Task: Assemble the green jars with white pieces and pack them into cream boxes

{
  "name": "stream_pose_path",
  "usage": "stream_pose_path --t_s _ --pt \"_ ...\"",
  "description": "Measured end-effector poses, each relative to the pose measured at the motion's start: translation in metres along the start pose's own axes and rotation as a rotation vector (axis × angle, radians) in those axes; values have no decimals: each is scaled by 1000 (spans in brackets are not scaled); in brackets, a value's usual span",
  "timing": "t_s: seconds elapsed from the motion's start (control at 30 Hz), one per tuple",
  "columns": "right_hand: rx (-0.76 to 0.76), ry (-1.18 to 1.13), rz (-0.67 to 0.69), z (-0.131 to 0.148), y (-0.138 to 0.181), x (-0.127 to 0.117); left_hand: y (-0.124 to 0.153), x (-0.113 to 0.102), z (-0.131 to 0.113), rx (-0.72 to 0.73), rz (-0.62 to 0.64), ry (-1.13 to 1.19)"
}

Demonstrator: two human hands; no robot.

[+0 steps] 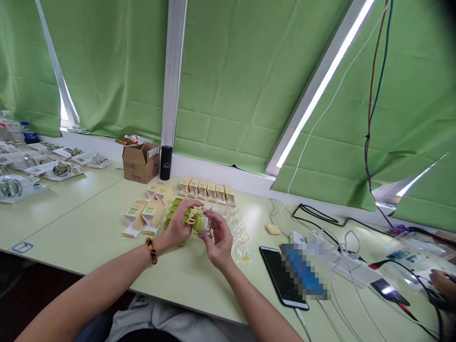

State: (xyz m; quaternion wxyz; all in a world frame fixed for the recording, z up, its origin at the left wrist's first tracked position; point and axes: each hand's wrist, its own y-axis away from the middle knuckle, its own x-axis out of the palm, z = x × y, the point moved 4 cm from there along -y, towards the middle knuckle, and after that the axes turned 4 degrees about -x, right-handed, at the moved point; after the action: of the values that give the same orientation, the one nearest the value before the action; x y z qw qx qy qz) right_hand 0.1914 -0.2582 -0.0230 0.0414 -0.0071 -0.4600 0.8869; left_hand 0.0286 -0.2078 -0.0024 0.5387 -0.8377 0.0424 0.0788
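Both of my hands meet over the pale green table [89, 228]. My left hand [180, 223], with a bead bracelet at its wrist, is closed round a small green piece with a cream part [196, 222]. My right hand [218, 240] pinches the same piece from the right, where a clear plastic cover seems to sit over it. Behind my hands lie several green pieces [171, 209] and a row of clear plastic cases [239, 232]. Cream and green little boxes [206, 190] stand in a row further back, with more of them [142, 216] to the left.
A cardboard box [141, 162] and a black cylinder [166, 162] stand at the back. A black phone [278, 278], a power strip [351, 270] and several cables lie at the right. Another person's hand [441, 284] shows at the far right. Packaged items [53, 168] cover the left table.
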Motion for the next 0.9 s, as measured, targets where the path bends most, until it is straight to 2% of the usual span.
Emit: stream_pose_path --t_s 0.17,0.33,0.5,0.6,0.77,0.9 --pt "237 -192 -24 -10 -6 -2 -5 -1 -11 -21 61 39" --pt "394 -434 -58 -17 -9 -2 -7 0 -17 -27 120 78" --pt "452 -471 -43 -19 -12 0 -10 -5 -11 -109 -5 40" --pt "490 -477 -57 -24 -12 2 -11 -6 -9 -166 -39 19" --pt "558 -553 -54 -31 -9 2 -6 -2 -4 -287 -83 150" --pt "566 -588 -62 -31 -11 -7 -6 -9 11 -432 -306 298"
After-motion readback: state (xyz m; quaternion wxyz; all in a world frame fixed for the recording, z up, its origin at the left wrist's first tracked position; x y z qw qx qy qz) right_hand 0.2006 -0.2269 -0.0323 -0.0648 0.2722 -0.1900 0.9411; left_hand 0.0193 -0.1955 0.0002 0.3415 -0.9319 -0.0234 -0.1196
